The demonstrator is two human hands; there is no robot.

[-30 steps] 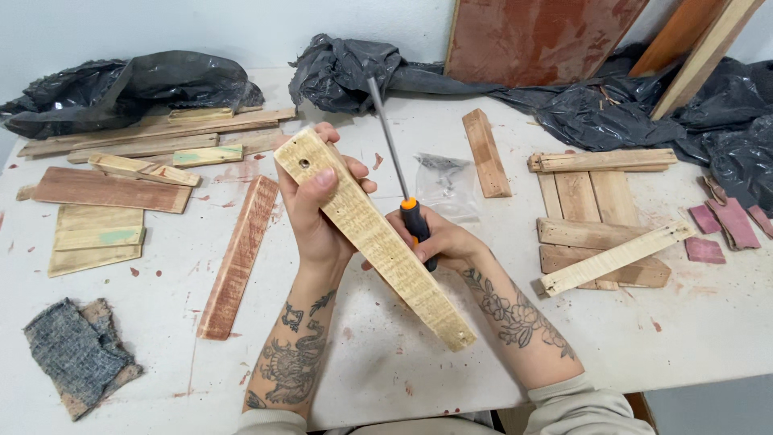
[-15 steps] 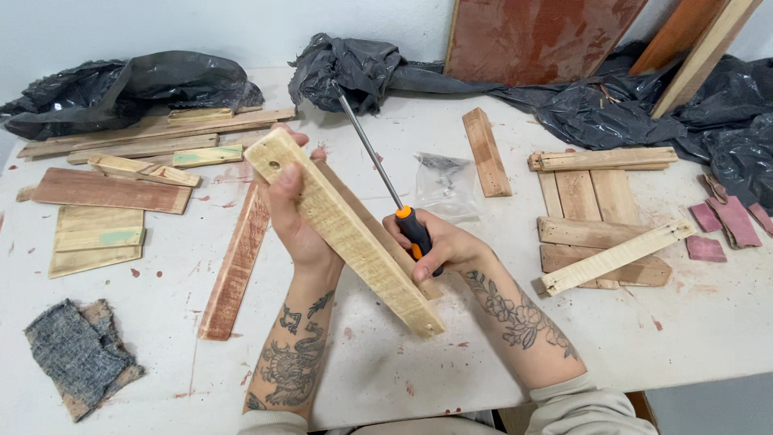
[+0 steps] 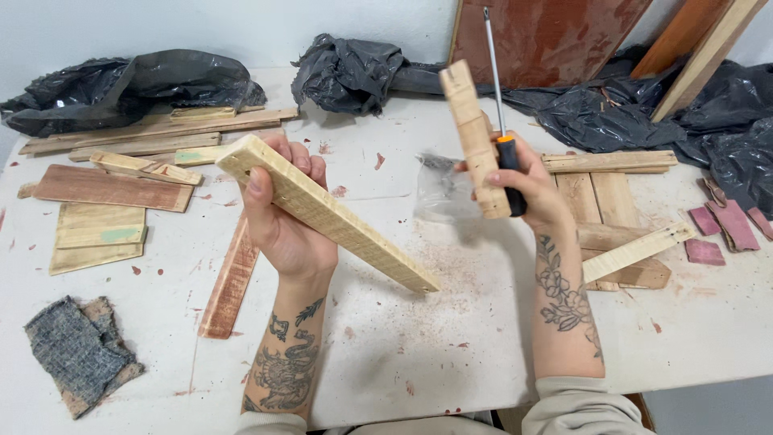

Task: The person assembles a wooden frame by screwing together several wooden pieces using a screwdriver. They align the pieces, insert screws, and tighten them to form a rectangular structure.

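My left hand (image 3: 283,217) grips a long pale wooden slat (image 3: 338,221) near its upper end; the slat slopes down to the right above the table. Raised over the table's middle, my right hand (image 3: 527,189) holds a shorter pale wood piece (image 3: 473,137) upright together with a screwdriver (image 3: 498,97) that has an orange and black handle and a shaft pointing up. A small clear plastic bag (image 3: 441,193) lies on the white table (image 3: 451,322) just left of my right hand.
A reddish slat (image 3: 229,278) lies below my left hand. Wood strips (image 3: 121,173) are piled at the left, a slat assembly (image 3: 612,217) at the right. Black plastic sheeting (image 3: 346,72) and boards (image 3: 555,40) lean at the back. A grey cloth pad (image 3: 76,350) sits front left.
My right hand rose from the table with the screwdriver and now also holds a short wood piece upright. The long slat in my left hand has swung to slope more gently.
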